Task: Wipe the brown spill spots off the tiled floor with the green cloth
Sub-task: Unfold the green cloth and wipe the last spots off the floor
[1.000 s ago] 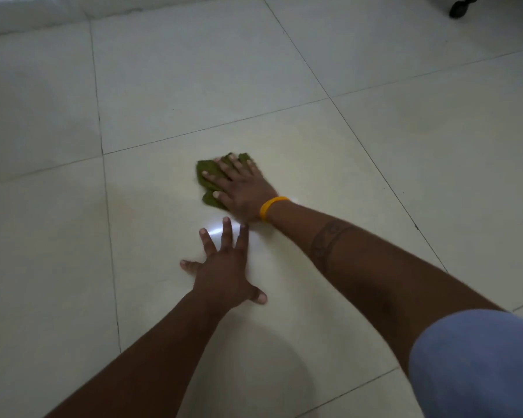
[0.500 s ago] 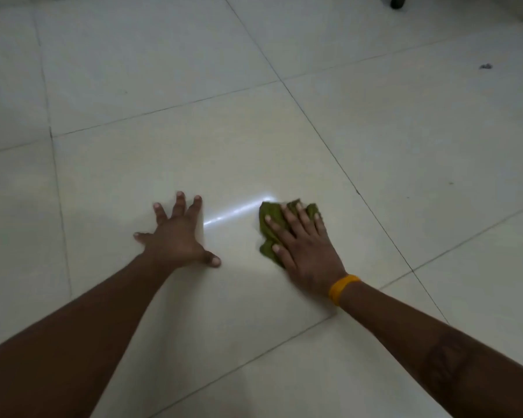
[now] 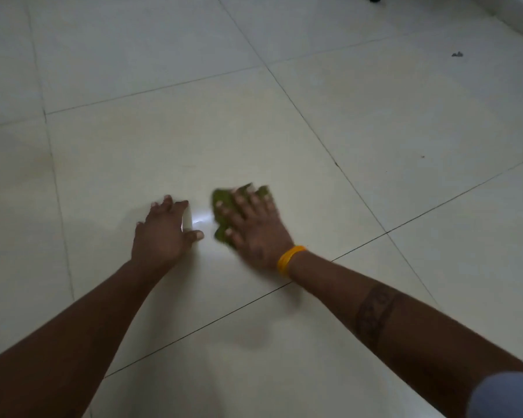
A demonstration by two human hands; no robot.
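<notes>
Pressing green cloth (image 3: 224, 218) flat, right hand (image 3: 255, 230) splayed; left hand (image 3: 160, 236) spread on tiled floor (image 3: 375, 131)

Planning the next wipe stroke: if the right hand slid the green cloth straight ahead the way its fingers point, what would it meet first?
The way looks free: the right hand, flat on the green cloth, points up-left across bare pale tiled floor. Only a grout line lies ahead.

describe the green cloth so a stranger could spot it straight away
Start at the big pale floor tile in the middle. Two hands rest on it; the green cloth lies crumpled under the right hand, the one wearing a yellow wristband. Nothing else here is green.
</notes>
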